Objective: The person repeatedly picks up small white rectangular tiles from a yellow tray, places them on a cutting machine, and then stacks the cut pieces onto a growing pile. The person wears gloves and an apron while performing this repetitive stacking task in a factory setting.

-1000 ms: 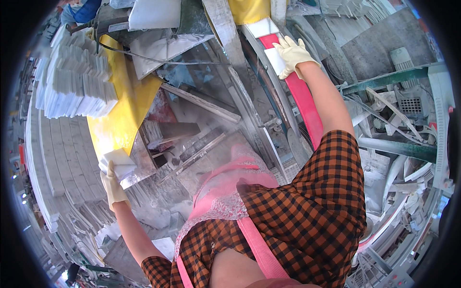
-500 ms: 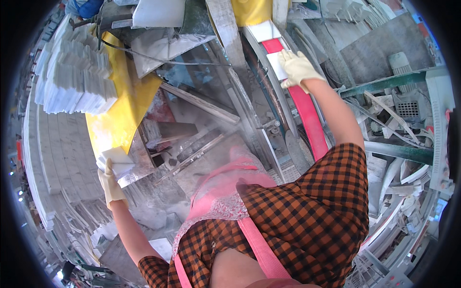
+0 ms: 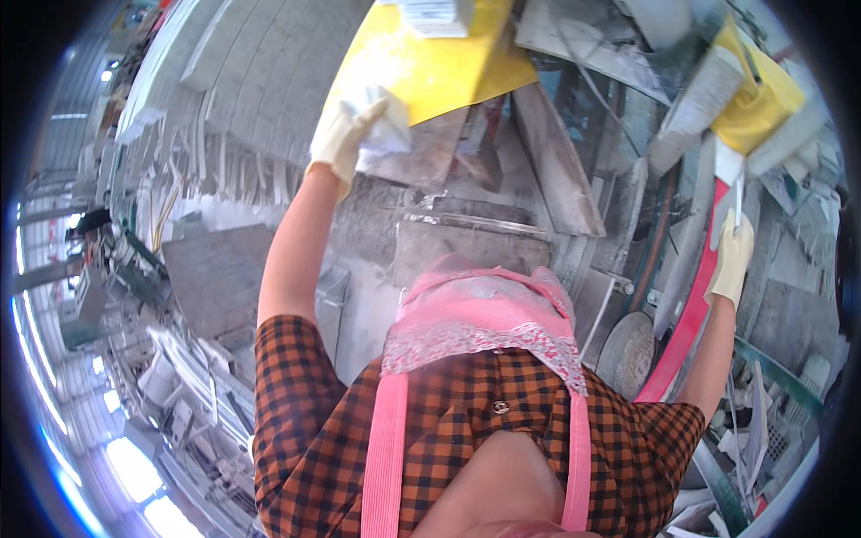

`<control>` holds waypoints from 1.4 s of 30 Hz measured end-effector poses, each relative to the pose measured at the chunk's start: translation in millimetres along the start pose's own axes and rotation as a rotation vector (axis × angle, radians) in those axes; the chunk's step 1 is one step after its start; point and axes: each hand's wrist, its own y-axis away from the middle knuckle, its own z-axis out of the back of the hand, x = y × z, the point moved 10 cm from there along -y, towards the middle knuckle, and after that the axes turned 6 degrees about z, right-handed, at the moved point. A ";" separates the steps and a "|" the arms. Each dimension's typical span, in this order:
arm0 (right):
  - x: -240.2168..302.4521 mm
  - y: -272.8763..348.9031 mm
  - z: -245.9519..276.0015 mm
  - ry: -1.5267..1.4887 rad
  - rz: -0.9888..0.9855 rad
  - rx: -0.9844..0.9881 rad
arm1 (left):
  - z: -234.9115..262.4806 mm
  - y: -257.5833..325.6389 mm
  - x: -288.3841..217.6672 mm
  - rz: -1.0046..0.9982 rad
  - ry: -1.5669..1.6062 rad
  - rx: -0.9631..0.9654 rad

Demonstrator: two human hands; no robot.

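Observation:
My left hand [image 3: 341,143], in a pale rubber glove, grips a small stack of white tiles [image 3: 387,125] at the near edge of a yellow sheet [image 3: 439,76]. Its thumb lies along the tiles; the other fingers are partly hidden and the stack is slightly blurred. On the right, my gloved right hand [image 3: 734,255] pinches one white tile [image 3: 739,195], turned edge-on above a narrow red belt [image 3: 686,336]. Another white tile [image 3: 728,164] lies on the belt beyond it, beside a second yellow sheet [image 3: 753,99].
Another stack of white tiles [image 3: 437,16] stands farther along the left yellow sheet. Rows of stacked grey-white slabs [image 3: 242,81] fill the far left. Between my arms are dusty boards [image 3: 560,166] and a round wheel [image 3: 626,351] beside the belt. A green bar [image 3: 780,381] runs at right.
My view has swung left. My right hand, earlier flat over a tile on the red belt, now holds a tile on edge. My left hand remains at the small stack.

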 end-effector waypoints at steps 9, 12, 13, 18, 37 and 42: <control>376.0 113.9 -168.3 -1.591 0.193 0.339 | 2.8 15.4 -35.6 0.015 -0.232 0.330; 459.3 144.4 -197.4 -1.523 0.228 0.423 | 11.7 13.2 -28.2 0.007 -0.189 0.398; 473.6 152.1 -203.9 -1.440 0.239 0.414 | 12.8 8.9 -24.3 0.006 -0.180 0.405; 504.9 175.9 -216.3 -1.395 0.388 0.338 | 26.9 -29.5 -8.5 0.057 -0.052 0.300; 514.6 221.6 -217.1 -0.822 0.673 0.365 | 23.7 -38.5 -19.2 -0.002 -0.233 0.450; 515.6 229.6 -217.7 -0.633 0.669 0.386 | 20.6 -32.1 -29.5 -0.097 -0.496 0.434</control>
